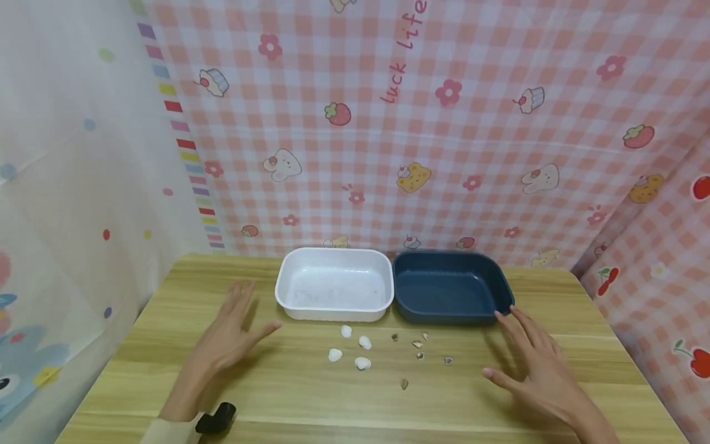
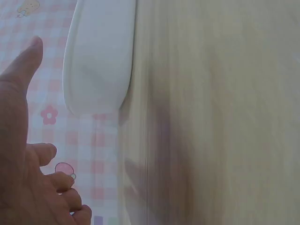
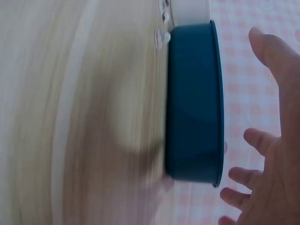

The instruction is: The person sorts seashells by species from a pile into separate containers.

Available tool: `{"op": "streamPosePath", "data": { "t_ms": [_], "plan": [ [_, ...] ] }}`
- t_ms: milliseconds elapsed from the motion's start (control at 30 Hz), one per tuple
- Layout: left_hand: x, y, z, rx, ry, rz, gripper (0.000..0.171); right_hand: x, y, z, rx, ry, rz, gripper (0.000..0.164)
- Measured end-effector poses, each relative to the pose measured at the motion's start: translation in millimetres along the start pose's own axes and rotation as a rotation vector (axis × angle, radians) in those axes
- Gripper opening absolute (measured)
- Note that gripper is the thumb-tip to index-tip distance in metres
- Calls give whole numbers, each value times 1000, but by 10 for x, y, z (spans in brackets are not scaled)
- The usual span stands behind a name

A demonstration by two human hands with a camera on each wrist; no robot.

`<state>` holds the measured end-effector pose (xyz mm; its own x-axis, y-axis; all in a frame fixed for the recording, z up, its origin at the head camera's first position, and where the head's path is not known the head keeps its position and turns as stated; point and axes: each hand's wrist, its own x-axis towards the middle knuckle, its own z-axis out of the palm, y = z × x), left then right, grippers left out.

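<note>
My left hand point(image 1: 227, 339) hovers at the left of a white rectangular dish point(image 1: 334, 313), fingers spread and holding nothing. In the left wrist view the dish's end lies beyond the thumb. My right hand point(image 1: 538, 373) is spread too, with fingertips close by the near right corner of a dark blue dish point(image 1: 452, 318). Both dishes stand side by side. Several white seashells point(image 1: 363, 364) lie in front of the white dish. Several smaller brownish shells point(image 1: 417, 344) are scattered to their right, before the blue dish.
The wooden table point(image 1: 310, 407) ends against a pink checked cloth point(image 1: 366, 148) behind the dishes. More cloth hangs at both sides. A black angled object point(image 1: 217, 419) shows beside the left wrist near a light sleeve point(image 1: 173, 430).
</note>
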<state>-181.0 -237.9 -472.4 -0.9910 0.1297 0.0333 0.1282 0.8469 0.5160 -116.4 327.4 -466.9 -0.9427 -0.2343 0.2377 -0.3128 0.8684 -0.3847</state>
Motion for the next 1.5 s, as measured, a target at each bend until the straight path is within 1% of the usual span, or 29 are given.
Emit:
{"op": "streamPosePath", "data": {
  "t_ms": [233, 300, 433, 567, 700, 833, 967, 1033, 1167, 1367, 1500],
  "plan": [
    [160, 73, 83, -75, 31, 30, 110, 44, -139, 72, 25, 3, -33, 99],
    [192, 97, 106, -102, 34, 26, 111, 57, -171, 82, 39, 23, -36, 98],
    [233, 134, 149, -120, 32, 11, 112, 85, -227, 101, 75, 63, -46, 92],
    [262, 161, 187, -142, 27, -9, 112, 107, -268, 147, 111, 79, -65, 84],
    [284, 183, 220, -180, 34, -8, 110, 116, -304, 231, 96, 92, -70, 77],
    [303, 190, 262, -218, 55, 21, 107, 126, -339, 341, 84, 73, -74, 67],
    [332, 211, 320, -251, 68, 62, 103, 141, -348, 441, 119, 43, -69, 53],
    [344, 223, 347, -256, 70, 69, 103, 150, -345, 479, 148, 36, -62, 45],
    [365, 233, 380, -227, 79, 57, 105, 184, -335, 522, 195, 19, -37, 34],
    [380, 270, 367, -199, 69, 28, 105, 230, -341, 548, 219, -18, 20, 23],
    [380, 283, 352, -171, 54, 24, 107, 253, -349, 559, 237, -35, 73, 18]
  ]
}}
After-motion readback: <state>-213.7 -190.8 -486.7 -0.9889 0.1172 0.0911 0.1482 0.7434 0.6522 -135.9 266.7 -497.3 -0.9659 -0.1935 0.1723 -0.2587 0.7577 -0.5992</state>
